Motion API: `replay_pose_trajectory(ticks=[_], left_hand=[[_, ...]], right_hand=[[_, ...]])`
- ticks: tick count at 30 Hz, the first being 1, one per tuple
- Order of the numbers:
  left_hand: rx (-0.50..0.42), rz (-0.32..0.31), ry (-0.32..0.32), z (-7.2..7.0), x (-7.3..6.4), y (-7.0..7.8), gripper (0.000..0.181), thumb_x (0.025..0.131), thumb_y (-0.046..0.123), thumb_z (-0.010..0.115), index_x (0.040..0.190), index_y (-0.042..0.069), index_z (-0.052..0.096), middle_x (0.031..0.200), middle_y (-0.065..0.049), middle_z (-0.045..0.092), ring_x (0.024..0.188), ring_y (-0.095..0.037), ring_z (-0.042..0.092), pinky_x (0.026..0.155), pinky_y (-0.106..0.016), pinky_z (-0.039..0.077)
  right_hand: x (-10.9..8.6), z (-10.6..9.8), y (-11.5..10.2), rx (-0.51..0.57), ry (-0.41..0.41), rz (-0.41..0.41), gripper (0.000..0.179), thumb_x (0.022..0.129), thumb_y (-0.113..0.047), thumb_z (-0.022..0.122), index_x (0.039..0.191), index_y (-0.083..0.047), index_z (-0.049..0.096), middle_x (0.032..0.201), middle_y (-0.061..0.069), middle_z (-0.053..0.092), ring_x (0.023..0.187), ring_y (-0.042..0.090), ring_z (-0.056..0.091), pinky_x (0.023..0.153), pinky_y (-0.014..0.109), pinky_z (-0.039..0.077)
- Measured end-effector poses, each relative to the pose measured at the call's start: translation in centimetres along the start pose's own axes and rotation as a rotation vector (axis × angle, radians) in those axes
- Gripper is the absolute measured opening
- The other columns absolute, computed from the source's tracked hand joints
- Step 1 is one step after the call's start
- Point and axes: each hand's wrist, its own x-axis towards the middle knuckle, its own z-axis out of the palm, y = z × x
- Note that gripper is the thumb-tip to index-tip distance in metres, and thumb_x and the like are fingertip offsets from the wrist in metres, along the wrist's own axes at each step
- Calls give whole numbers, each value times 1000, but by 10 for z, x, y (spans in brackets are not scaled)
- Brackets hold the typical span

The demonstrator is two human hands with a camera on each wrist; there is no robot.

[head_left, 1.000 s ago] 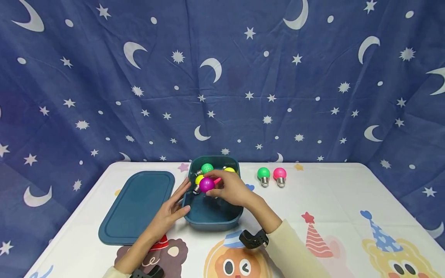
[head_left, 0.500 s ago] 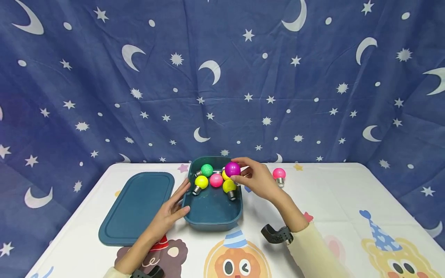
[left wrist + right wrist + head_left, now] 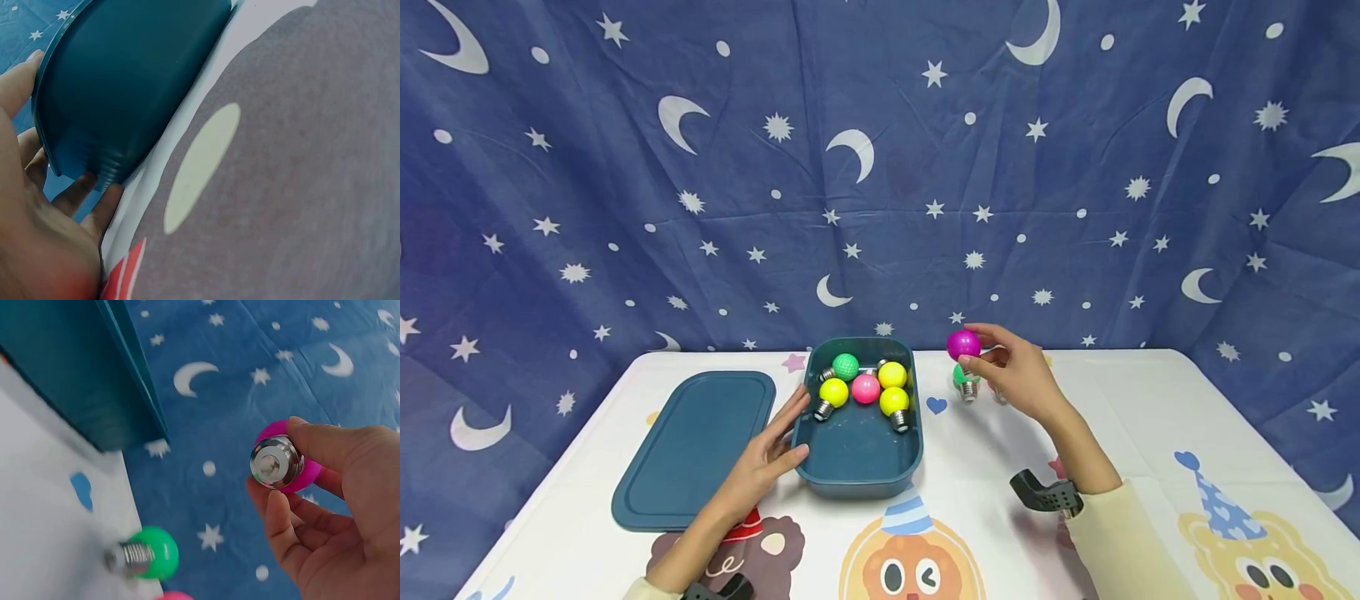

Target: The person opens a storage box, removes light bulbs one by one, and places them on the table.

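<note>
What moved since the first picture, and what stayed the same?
The right hand moved right, carrying the purple bulb from over the box toward the green bulb outside it. It hasn't let go. The left hand still touches the box, and the lid stayed put.

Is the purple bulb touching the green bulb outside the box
Apart. The right wrist view shows backdrop between the purple bulb and the green bulb, though they overlap in the head view.

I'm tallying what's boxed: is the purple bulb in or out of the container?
Out: the right hand holds the purple bulb, raised, to the right of the container in the head view.
</note>
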Motion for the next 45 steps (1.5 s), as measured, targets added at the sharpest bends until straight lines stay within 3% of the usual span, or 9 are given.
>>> replay_pose_trajectory(ticks=[7,16,22,29,38,45], left_hand=[[4,-1,-3,1,1,0,64,94,-2,54,151,16,29,160,-7,8,145,-18,7,106,-17,27],[8,3,-6,-1,2,-1,64,95,-1,54,151,16,29,160,-8,8,145,-20,7,106,-17,26],[23,-20,0,-3,0,-1,65,95,-3,52,152,18,29,160,-6,9,145,-20,6,106,-17,25],[29,-31,7,-2,-2,-1,63,95,-1,53,152,8,26,160,-3,9,145,-21,6,104,-16,26],[27,-28,2,-2,-1,-1,64,96,1,53,152,17,29,160,-2,9,145,-21,5,104,-15,26],[9,-28,-3,-1,0,0,63,95,0,53,152,7,26,160,-2,9,145,-20,4,105,-15,25]], right_hand=[[-5,-25,23,-33,60,22,54,86,-29,73,134,-12,56,109,12,65,84,22,65,64,28,51],[-8,-38,49,-58,96,89,55,87,-30,72,136,-12,55,111,16,64,89,26,63,67,27,51],[-10,-41,70,-39,103,150,57,87,-28,72,137,-9,53,114,19,63,94,30,63,69,24,51],[-14,-43,90,-73,98,206,59,88,-29,70,139,-7,50,121,24,60,102,37,61,81,38,49],[-19,-39,108,-85,68,284,60,88,-24,70,141,-6,47,125,27,57,108,41,57,73,31,51],[-20,-35,117,-87,79,316,61,89,-23,70,142,-8,46,128,26,54,113,42,54,81,41,52]])
